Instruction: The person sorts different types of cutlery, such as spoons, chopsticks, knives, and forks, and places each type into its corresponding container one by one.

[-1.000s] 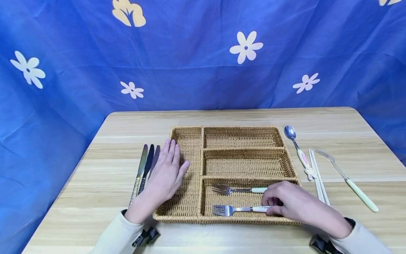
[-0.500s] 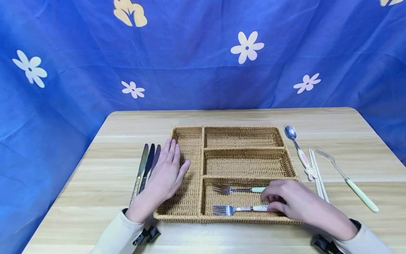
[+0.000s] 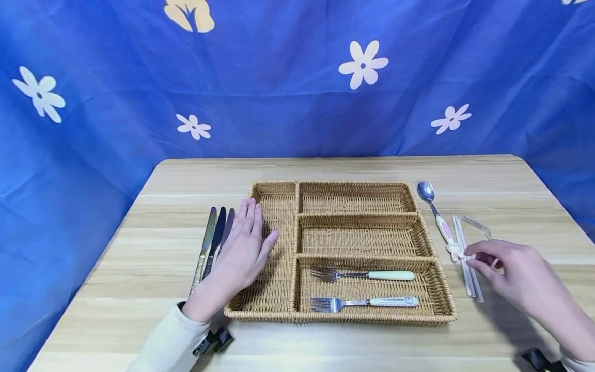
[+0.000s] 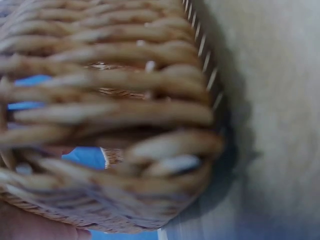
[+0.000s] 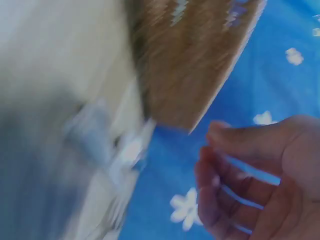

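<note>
My left hand (image 3: 239,256) rests with straight fingers on the left side of a woven cutlery tray (image 3: 294,289). Close up in the left wrist view, the tray's wicker wall (image 4: 110,112) fills much of the picture. Two forks lie in the front right compartment: one with a mint handle (image 3: 391,275), one with a white handle (image 3: 394,301). Above the table right of the tray is my right hand (image 3: 518,276), near white chopsticks (image 3: 470,281) and another fork (image 3: 477,226), whose handle it hides. Its fingers (image 5: 207,175) are loosely bent with nothing between them in the right wrist view.
Several knives (image 3: 209,240) lie side by side left of the tray, partly behind the left hand. A spoon (image 3: 441,223) with a rabbit on its handle lies close to the tray's right side. A blue flowered cloth (image 3: 297,103) hangs behind the table.
My right hand has left the white-handled fork in the front compartment and moved right, out of the tray, over to the chopsticks and the outer fork. The left hand stays in place.
</note>
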A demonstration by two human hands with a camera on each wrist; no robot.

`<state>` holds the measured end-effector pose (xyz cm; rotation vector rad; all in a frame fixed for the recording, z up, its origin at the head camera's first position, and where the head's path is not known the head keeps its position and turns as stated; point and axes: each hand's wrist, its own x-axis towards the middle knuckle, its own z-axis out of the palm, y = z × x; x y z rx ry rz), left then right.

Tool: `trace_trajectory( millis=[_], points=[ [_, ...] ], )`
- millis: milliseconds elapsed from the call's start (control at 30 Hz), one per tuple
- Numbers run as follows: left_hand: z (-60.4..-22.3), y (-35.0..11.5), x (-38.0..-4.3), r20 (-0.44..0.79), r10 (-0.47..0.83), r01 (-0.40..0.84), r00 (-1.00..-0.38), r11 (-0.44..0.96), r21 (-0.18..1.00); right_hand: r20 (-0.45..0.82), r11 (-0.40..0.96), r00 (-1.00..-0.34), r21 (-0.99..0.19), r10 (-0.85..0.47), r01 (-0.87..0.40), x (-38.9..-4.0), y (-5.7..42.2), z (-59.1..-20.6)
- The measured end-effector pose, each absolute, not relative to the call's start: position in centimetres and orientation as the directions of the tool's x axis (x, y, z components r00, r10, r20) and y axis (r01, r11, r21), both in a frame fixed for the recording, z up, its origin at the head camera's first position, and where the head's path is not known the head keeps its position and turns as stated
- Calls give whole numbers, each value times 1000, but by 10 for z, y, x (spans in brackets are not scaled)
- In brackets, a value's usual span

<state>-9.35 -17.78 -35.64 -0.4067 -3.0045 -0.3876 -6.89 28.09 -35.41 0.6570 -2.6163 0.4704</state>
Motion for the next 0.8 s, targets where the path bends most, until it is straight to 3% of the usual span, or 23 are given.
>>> trace_trajectory(
  millis=[200,400,800],
  points=[
    [-355,-178,-93,125,262,284,-957,934,217,373,941,-904,-178,-207,-289,-62,316,-367],
    [-355,-177,-92,118,262,282,-958,938,203,371,972,-928,-203,-38,-121,-56,333,-381],
    [-356,-177,-91,120,251,271,-961,939,213,222,967,-971,-252,95,37,-53,345,-391]
  ],
)
